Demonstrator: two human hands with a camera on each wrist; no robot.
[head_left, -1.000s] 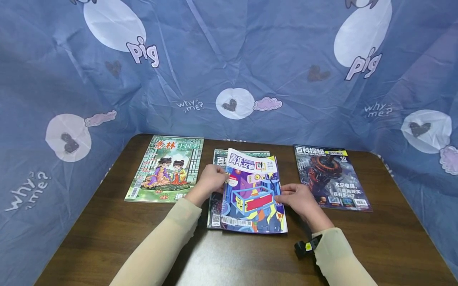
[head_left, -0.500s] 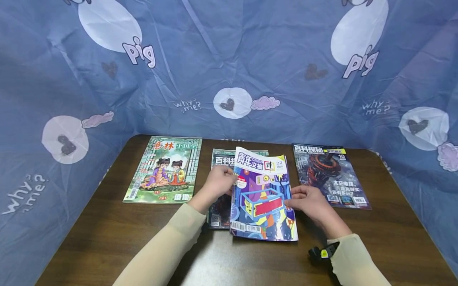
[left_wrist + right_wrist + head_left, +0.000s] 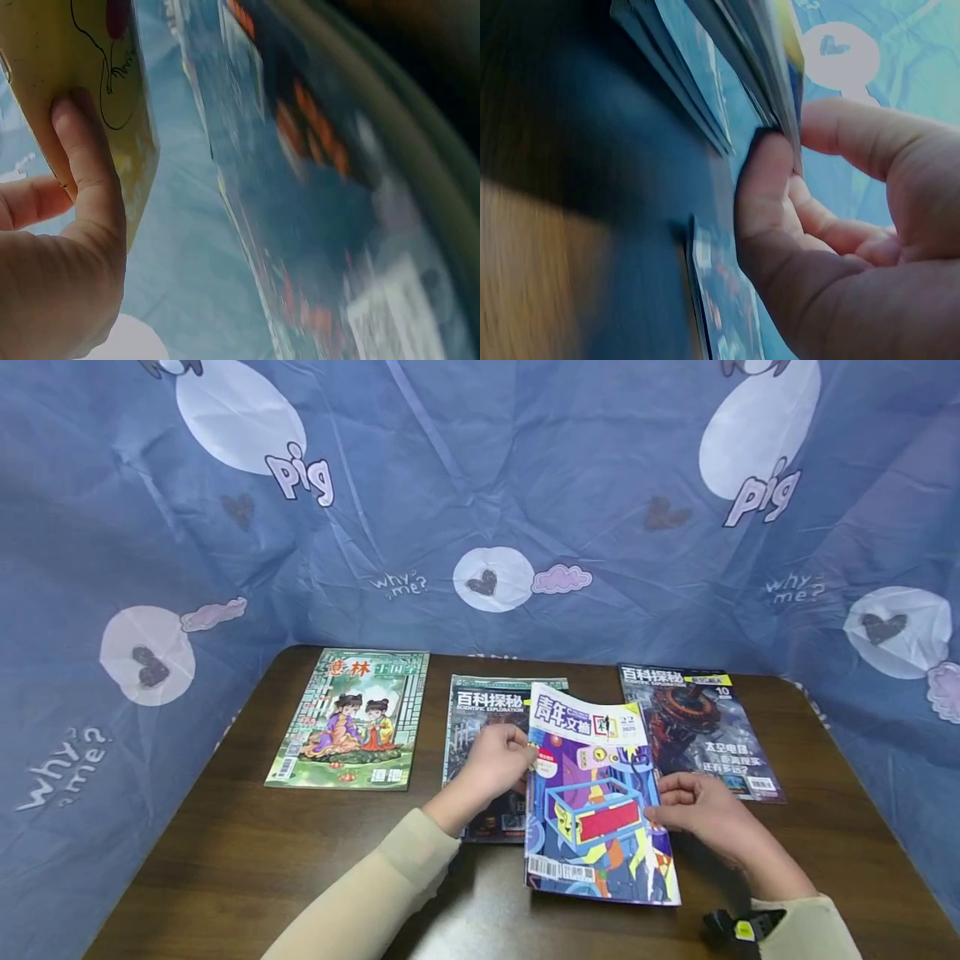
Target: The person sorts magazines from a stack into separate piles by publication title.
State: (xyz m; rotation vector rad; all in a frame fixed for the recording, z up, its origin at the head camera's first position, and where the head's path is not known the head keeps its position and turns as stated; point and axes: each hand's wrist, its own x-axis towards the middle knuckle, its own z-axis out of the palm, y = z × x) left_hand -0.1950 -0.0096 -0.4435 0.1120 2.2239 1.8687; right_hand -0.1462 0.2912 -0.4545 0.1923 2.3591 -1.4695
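A purple magazine (image 3: 592, 814) with a white title band is held up off the table in the head view, tilted and overlapping two other magazines. My left hand (image 3: 495, 768) pinches its left edge. On the opposite edge, my right hand (image 3: 705, 818) grips it between thumb and fingers. The left wrist view shows its yellow underside (image 3: 124, 161) with a finger against it. Page edges (image 3: 746, 56) run between thumb and forefinger in the right wrist view. Behind the left hand lies a dark magazine (image 3: 480, 718), partly covered, with a green-edged one (image 3: 517, 681) beneath it.
A green illustrated magazine (image 3: 352, 727) lies at the table's back left. Another dark magazine (image 3: 727, 727) lies at the back right, partly hidden by the held one. The brown table (image 3: 217, 852) meets a blue patterned cloth (image 3: 405, 510) hanging behind and at the sides.
Both hands have carried the purple magazine rightward and nearer to me. More of the dark magazine in the middle now shows, while the one at the right is partly overlapped.
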